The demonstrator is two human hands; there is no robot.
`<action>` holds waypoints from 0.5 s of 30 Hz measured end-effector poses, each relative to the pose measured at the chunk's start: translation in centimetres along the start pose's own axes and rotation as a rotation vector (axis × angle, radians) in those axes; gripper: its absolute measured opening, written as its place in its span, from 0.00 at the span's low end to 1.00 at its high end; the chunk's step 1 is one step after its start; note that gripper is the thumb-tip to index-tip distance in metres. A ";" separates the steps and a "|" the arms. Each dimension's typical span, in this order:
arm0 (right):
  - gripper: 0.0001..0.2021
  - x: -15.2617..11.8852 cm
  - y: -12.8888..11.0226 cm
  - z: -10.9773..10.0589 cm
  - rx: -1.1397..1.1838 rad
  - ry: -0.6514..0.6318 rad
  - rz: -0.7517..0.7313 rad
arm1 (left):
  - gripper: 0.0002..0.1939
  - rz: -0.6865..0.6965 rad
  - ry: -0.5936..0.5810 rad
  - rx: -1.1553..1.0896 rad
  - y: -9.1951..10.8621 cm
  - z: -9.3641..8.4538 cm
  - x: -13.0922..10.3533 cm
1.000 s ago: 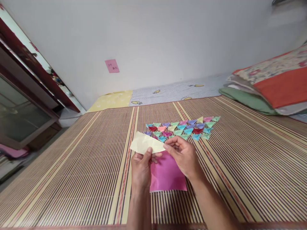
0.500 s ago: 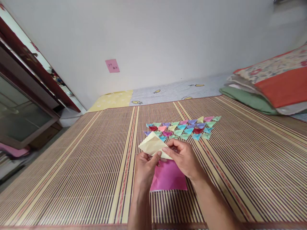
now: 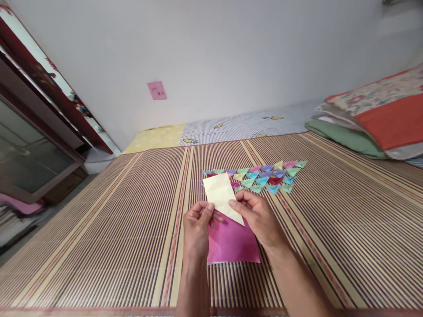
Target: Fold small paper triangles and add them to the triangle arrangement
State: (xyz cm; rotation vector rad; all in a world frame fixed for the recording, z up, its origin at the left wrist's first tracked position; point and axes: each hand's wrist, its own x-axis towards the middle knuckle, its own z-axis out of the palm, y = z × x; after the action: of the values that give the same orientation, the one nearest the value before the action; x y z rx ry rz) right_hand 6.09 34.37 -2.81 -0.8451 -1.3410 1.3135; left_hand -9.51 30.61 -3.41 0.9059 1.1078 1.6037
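Observation:
A pale yellow folded paper (image 3: 220, 193) is held up between my two hands, above the striped mat. My left hand (image 3: 198, 220) pinches its lower left edge between thumb and fingers. At its right edge, my right hand (image 3: 259, 215) grips it with thumb and forefinger. Beneath lies a magenta sheet of paper (image 3: 233, 244), its upper part hidden by the yellow paper and my fingers. Just beyond my hands, several small folded paper boats (image 3: 262, 181) in many colours sit in rows, some of them covered by the yellow paper.
The striped mat (image 3: 132, 229) spreads across the surface. Folded cloths and a red patterned pillow (image 3: 386, 123) lie at the far right. A checked cloth (image 3: 231, 127) runs along the white wall, where a pink note (image 3: 157, 90) is stuck. A glass-panelled cabinet (image 3: 26, 154) stands left.
The yellow paper has turned from a pointed, slanted shape to a more upright four-sided one. My fingers have shifted along its edges. The view has moved slightly.

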 end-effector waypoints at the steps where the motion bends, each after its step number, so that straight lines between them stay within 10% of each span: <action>1: 0.14 0.0 0.0 0.0 -0.012 0.004 -0.011 | 0.11 0.012 -0.002 0.013 0.0 0.0 0.0; 10: 0.11 0.1 -0.1 -0.8 -0.108 -0.001 -0.168 | 0.17 0.029 -0.048 0.017 0.4 -0.1 -0.1; 15: 0.05 0.1 -0.5 -1.9 -0.148 -0.051 -0.350 | 0.28 -0.340 -0.258 -0.196 0.2 0.4 -0.2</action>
State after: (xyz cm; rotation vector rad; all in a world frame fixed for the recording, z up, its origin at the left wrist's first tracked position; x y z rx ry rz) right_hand 7.98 34.88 -2.57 -0.6420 -1.5601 0.9781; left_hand -9.13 30.52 -3.12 0.7254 0.8546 1.2513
